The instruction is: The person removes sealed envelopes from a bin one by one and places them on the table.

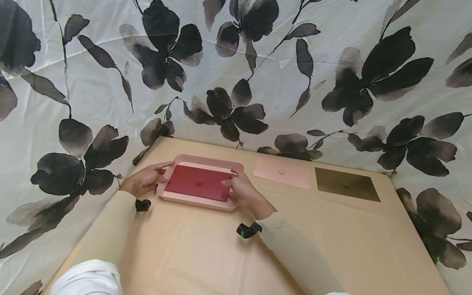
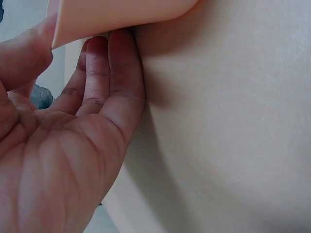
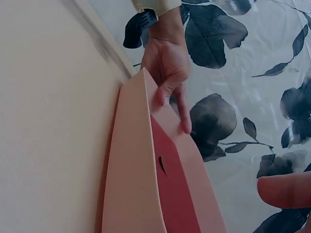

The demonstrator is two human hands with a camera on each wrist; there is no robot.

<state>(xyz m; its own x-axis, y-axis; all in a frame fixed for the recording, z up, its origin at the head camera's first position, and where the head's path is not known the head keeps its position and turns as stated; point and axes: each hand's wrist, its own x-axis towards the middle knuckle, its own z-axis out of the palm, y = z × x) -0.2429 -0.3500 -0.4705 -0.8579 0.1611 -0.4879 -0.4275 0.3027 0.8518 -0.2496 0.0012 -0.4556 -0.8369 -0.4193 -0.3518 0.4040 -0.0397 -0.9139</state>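
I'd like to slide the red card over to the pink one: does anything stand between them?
Yes: at the red card's right end, the right hand and the tray's right rim. Beyond them, table lies before the pink card.

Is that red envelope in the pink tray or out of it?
In: the red envelope lies within the raised rim of the pink tray.

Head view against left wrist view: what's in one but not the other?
Only head: red card in the tray, pink card, brown card, right hand.

Only left wrist: the palm of the left hand, fingers at the tray's lower edge.

Both: left hand, tray, table, floral cloth.
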